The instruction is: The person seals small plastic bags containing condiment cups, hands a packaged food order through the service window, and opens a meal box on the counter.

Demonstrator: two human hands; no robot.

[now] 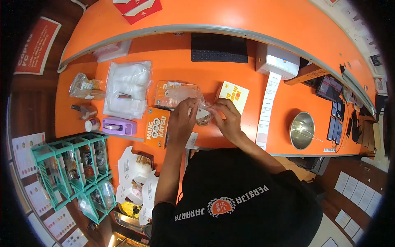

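– One clear plastic bag (201,105) is between our left grip (183,115) and right grip (228,117), over the orange surface (284,119). How much of it can we make out?

– Little. Our fingers cover part of it, and the film blends into the plastic over the wrapped orange box (175,95) behind; we can't tell whether they are one piece. Our left grip is pinched nearly closed on the bag's film. Our right grip is bent, its thumb a little apart; whether it has hold of the film, we can't tell.

– And the small clear round container (204,120) just below?

– We see it partly, but can't read its contents.

– What of the other containers?

– Beside our left forearm stands an orange MANG KATSU box (155,128), its inside out of view. Nearer us, open white cartons (124,166) hold food, pale and brown, too blurred to name. Teal baskets (66,142) hold clear, dark and reddish packets. At the right, a metal bowl (302,123) holds something thin that reaches past its rim.

– Anything cut off?

– A red-and-white carton (140,12) at the top edge; we see only its lower part.
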